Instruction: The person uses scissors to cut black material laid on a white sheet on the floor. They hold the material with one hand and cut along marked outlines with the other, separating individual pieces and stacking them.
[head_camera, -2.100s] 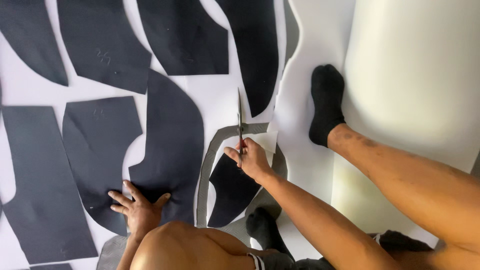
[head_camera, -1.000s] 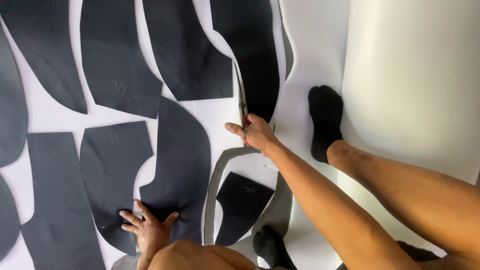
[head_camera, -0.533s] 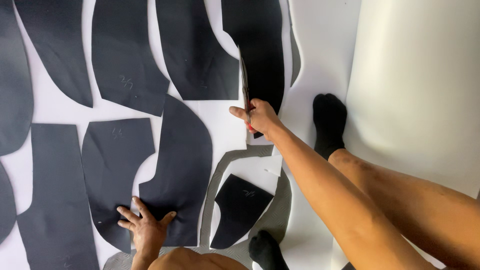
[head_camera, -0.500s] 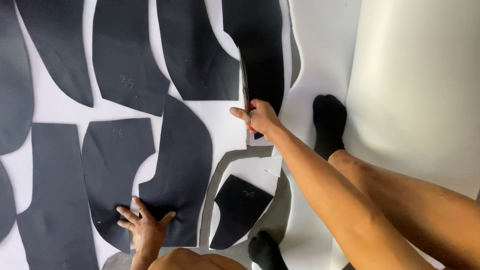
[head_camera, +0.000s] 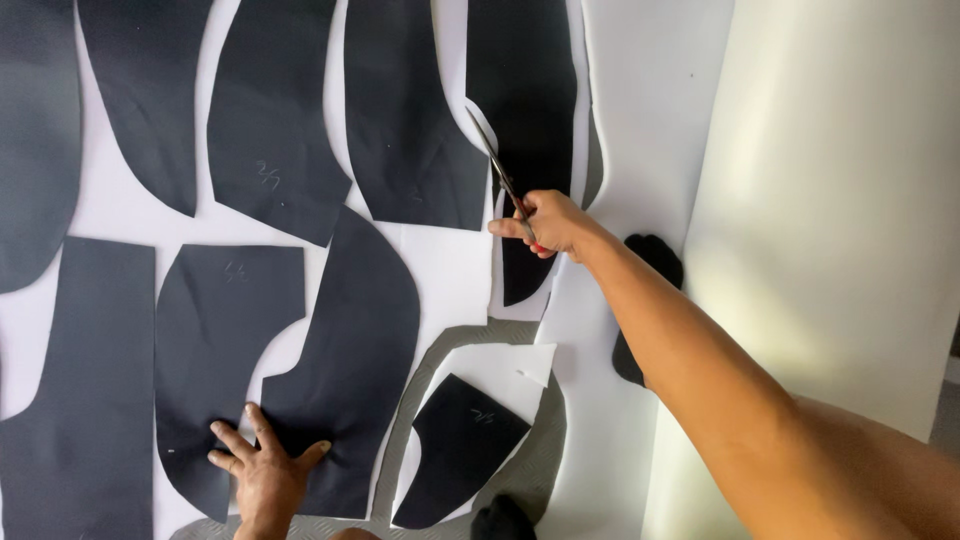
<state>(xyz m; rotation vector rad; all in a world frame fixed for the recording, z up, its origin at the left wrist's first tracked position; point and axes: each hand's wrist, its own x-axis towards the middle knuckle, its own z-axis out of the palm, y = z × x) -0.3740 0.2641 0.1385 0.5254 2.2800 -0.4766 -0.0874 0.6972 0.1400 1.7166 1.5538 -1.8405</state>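
My right hand (head_camera: 548, 222) grips a pair of scissors (head_camera: 495, 165) whose blades point up and left along the left edge of a long black pattern piece (head_camera: 520, 120) lying on a white sheet (head_camera: 640, 120). My left hand (head_camera: 262, 468) rests flat, fingers spread, on the lower edge of two black cut pieces: a curved one (head_camera: 350, 340) and a notched one (head_camera: 215, 330). A small black piece (head_camera: 455, 450) on a cut-out scrap of white sheet lies between my arms.
Several more black pattern pieces (head_camera: 275, 130) are spread over the white sheet to the left and top. A grey patterned floor (head_camera: 440, 350) shows where sheet was cut away. My black-socked foot (head_camera: 650, 300) lies beside a roll of white material (head_camera: 840, 220).
My right hand has moved the scissors up along the black piece's edge, away from me. The view has shifted up with it. My left hand stays pressed on the same pieces.
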